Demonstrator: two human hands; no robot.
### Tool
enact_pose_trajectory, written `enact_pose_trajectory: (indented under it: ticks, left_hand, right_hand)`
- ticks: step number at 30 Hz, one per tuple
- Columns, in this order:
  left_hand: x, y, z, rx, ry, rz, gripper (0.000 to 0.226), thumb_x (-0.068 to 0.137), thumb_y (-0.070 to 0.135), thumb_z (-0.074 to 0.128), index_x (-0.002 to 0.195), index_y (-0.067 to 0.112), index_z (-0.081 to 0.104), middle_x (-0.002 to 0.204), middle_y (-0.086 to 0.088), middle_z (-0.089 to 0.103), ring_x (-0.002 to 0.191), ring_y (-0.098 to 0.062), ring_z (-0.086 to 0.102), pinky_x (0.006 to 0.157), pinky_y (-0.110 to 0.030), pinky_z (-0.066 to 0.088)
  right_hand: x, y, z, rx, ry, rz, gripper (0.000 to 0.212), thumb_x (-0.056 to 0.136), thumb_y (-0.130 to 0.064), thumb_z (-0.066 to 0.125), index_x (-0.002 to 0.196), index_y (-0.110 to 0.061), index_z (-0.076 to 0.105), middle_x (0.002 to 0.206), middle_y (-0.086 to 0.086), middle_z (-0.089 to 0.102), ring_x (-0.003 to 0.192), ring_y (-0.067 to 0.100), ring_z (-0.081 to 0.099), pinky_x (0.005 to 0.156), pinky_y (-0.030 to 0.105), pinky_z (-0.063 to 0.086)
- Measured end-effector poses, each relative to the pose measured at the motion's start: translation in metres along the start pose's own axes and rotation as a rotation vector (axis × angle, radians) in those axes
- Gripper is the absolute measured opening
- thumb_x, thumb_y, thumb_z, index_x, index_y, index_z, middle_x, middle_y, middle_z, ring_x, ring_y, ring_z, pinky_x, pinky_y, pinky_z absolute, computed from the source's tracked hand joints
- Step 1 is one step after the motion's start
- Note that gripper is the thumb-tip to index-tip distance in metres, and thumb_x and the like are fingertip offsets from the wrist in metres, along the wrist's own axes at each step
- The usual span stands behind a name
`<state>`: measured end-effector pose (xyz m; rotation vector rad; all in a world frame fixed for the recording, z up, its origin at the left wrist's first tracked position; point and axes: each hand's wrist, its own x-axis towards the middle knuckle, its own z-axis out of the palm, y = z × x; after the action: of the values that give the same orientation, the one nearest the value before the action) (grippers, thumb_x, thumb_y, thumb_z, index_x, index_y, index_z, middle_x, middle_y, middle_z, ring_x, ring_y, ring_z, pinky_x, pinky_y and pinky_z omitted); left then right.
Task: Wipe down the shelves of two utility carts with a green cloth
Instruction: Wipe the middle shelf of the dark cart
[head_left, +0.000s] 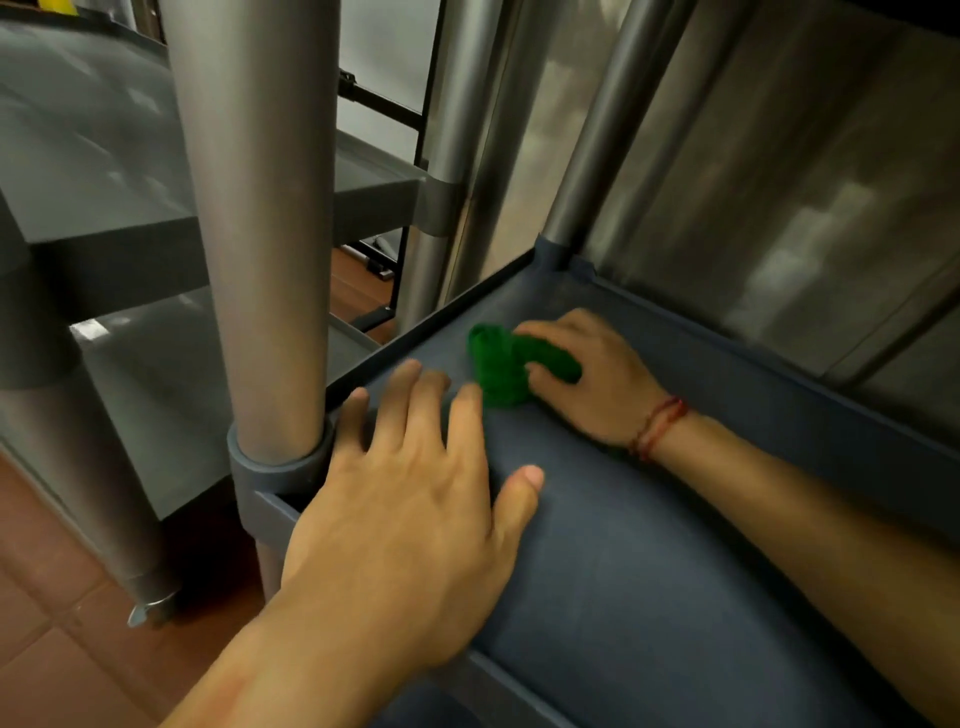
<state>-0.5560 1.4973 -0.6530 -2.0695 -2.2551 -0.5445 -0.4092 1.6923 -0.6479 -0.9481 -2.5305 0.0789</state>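
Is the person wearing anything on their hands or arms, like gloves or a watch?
No gloves, watch or sleeves show: both forearms are bare. The right hand has a thin red string bracelet wound round its wrist. The left hand wears nothing, and no rings show on its fingers.

A commercial kitchen: stainless steel wall panels (779, 182), grey utility carts (130, 208), red tile floor (47, 597).
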Motion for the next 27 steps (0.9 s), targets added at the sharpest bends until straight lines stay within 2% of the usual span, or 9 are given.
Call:
enact_pose_trajectory:
  ticks: [2, 6, 10, 13, 14, 18, 20, 23, 27]
  left_hand:
    - [0.0, 0.0, 0.003, 0.005, 0.029, 0.004, 0.067, 0.092, 0.058, 0.03, 0.129, 0.009, 0.056, 0.13, -0.013, 0.058, 0.134, -0.034, 0.047, 0.101, -0.059, 0.044]
    - [0.006, 0.0, 0.007, 0.007, 0.075, 0.008, 0.064, 0.083, 0.056, 0.039, 0.119, 0.01, 0.065, 0.122, -0.012, 0.065, 0.125, -0.034, 0.057, 0.093, -0.059, 0.05]
    - [0.01, -0.001, 0.001, 0.002, 0.023, -0.009, 0.062, 0.082, 0.055, 0.039, 0.118, 0.012, 0.064, 0.122, -0.012, 0.065, 0.126, -0.033, 0.056, 0.093, -0.058, 0.051]
    - [0.008, 0.001, -0.007, 0.007, -0.09, -0.025, 0.065, 0.088, 0.056, 0.021, 0.137, 0.018, 0.039, 0.145, -0.009, 0.04, 0.145, -0.029, 0.027, 0.115, -0.052, 0.029]
    - [0.007, 0.001, -0.007, 0.009, -0.092, -0.021, 0.065, 0.088, 0.056, 0.017, 0.137, 0.019, 0.035, 0.147, -0.009, 0.035, 0.147, -0.029, 0.021, 0.117, -0.05, 0.024]
    - [0.002, 0.004, -0.008, 0.011, -0.109, -0.032, 0.066, 0.087, 0.056, 0.014, 0.136, 0.018, 0.036, 0.148, -0.01, 0.034, 0.148, -0.029, 0.017, 0.118, -0.049, 0.02]
    - [0.001, 0.004, -0.009, 0.008, -0.117, -0.015, 0.066, 0.087, 0.057, 0.013, 0.137, 0.019, 0.035, 0.15, -0.009, 0.031, 0.149, -0.027, 0.013, 0.119, -0.049, 0.017]
    - [0.0, 0.004, -0.009, 0.022, -0.121, 0.001, 0.063, 0.089, 0.056, 0.017, 0.129, 0.016, 0.044, 0.144, -0.011, 0.039, 0.146, -0.029, 0.022, 0.116, -0.052, 0.023]
    - [0.0, 0.005, -0.009, 0.022, -0.129, -0.006, 0.061, 0.09, 0.055, 0.022, 0.125, 0.013, 0.049, 0.139, -0.011, 0.046, 0.144, -0.03, 0.027, 0.114, -0.054, 0.027]
  right_hand:
    - [0.032, 0.045, 0.008, -0.133, 0.046, 0.134, 0.05, 0.087, -0.043, 0.049, 0.131, -0.024, 0.062, 0.106, 0.017, 0.054, 0.102, 0.038, 0.055, 0.093, 0.04, 0.046]
    - [0.079, 0.104, 0.01, -0.378, 0.005, 0.472, 0.045, 0.101, -0.027, 0.042, 0.144, -0.037, 0.045, 0.133, 0.019, 0.045, 0.121, 0.041, 0.04, 0.102, 0.047, 0.036]
    - [0.098, 0.123, 0.014, -0.325, -0.036, 0.575, 0.053, 0.1, -0.018, 0.039, 0.15, -0.034, 0.036, 0.144, 0.023, 0.039, 0.129, 0.046, 0.036, 0.11, 0.052, 0.034]
    - [0.084, 0.114, 0.013, -0.252, -0.045, 0.511, 0.05, 0.101, -0.024, 0.038, 0.151, -0.027, 0.035, 0.144, 0.024, 0.039, 0.128, 0.046, 0.038, 0.11, 0.047, 0.035]
    - [0.075, 0.106, 0.01, -0.226, -0.053, 0.478, 0.05, 0.101, -0.026, 0.04, 0.15, -0.026, 0.036, 0.144, 0.023, 0.04, 0.129, 0.044, 0.039, 0.109, 0.045, 0.035]
    - [0.025, 0.05, 0.002, -0.134, -0.052, 0.263, 0.053, 0.09, -0.039, 0.045, 0.139, -0.02, 0.051, 0.13, 0.019, 0.055, 0.12, 0.039, 0.05, 0.102, 0.037, 0.037]
    - [-0.008, 0.01, -0.002, -0.082, -0.028, 0.107, 0.053, 0.083, -0.039, 0.048, 0.128, -0.015, 0.06, 0.115, 0.015, 0.063, 0.106, 0.036, 0.057, 0.095, 0.032, 0.038]
    - [-0.049, -0.038, -0.012, 0.035, 0.015, -0.043, 0.045, 0.076, -0.035, 0.055, 0.115, -0.017, 0.066, 0.106, 0.005, 0.066, 0.097, 0.025, 0.06, 0.09, 0.027, 0.041]
    - [-0.053, -0.042, -0.013, 0.07, 0.066, -0.099, 0.037, 0.074, -0.033, 0.057, 0.106, -0.02, 0.069, 0.097, -0.001, 0.068, 0.089, 0.023, 0.06, 0.084, 0.032, 0.046]
